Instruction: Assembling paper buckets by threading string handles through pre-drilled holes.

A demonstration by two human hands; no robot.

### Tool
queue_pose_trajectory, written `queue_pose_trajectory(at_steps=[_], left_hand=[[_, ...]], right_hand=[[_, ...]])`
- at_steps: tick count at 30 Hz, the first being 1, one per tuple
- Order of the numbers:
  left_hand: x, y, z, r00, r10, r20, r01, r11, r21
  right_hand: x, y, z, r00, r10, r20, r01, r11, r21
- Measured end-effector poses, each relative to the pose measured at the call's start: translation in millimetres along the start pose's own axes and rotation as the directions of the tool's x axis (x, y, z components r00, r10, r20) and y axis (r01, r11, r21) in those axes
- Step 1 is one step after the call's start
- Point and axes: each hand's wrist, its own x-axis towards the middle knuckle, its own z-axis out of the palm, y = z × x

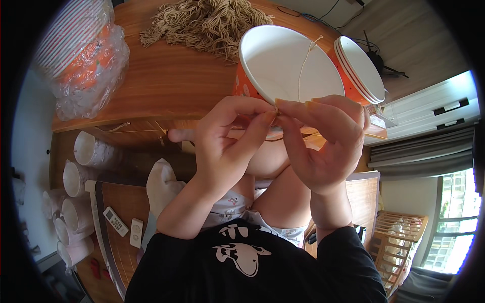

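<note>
A large paper bucket (275,55), white inside and orange outside, tilts toward me at the table's near edge. A thin beige cord (302,76) hangs inside it from a knot near the far rim. At the bucket's near rim my left hand (225,136) and my right hand (323,136) meet, thumb and forefinger of each pinched together. Between the fingertips shows a small bit of the cord, mostly hidden by them. Behind the bucket, a heap of beige cords (212,25) lies on the wooden table (161,76).
To the right stands a stack of similar orange buckets (361,70). Plastic-wrapped striped and orange buckets (83,60) sit at the table's left. Below left are several wrapped white tubs (78,214), a remote control (115,221) and a second white remote (136,232). A wooden rack (399,232) stands right.
</note>
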Motion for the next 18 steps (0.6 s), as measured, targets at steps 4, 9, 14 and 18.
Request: queue_pose_trajectory(at_steps=[4, 9, 14, 18], left_hand=[[-1.7, -2.4, -6.4, 0.999, 0.047, -0.015, -0.042, 0.963, 0.266], [-1.0, -5.0, -4.2, 0.994, 0.097, -0.052, -0.08, 0.962, 0.262], [-0.5, -5.7, -2.0, 0.995, 0.089, -0.038, -0.081, 0.984, 0.161], [4.2, -13.7, -12.4, 0.979, 0.203, 0.007, -0.203, 0.972, 0.121]], right_hand=[[-0.3, -5.9, -4.1, 0.998, 0.032, 0.046, -0.029, 0.997, -0.068], [0.6, 2.8, -3.8, 1.0, 0.022, 0.021, -0.022, 1.0, -0.007], [-3.3, 5.5, 0.1, 0.995, 0.089, -0.05, -0.081, 0.988, 0.133], [-1.3, 5.7, -1.2, 0.998, 0.049, -0.036, -0.044, 0.991, 0.128]])
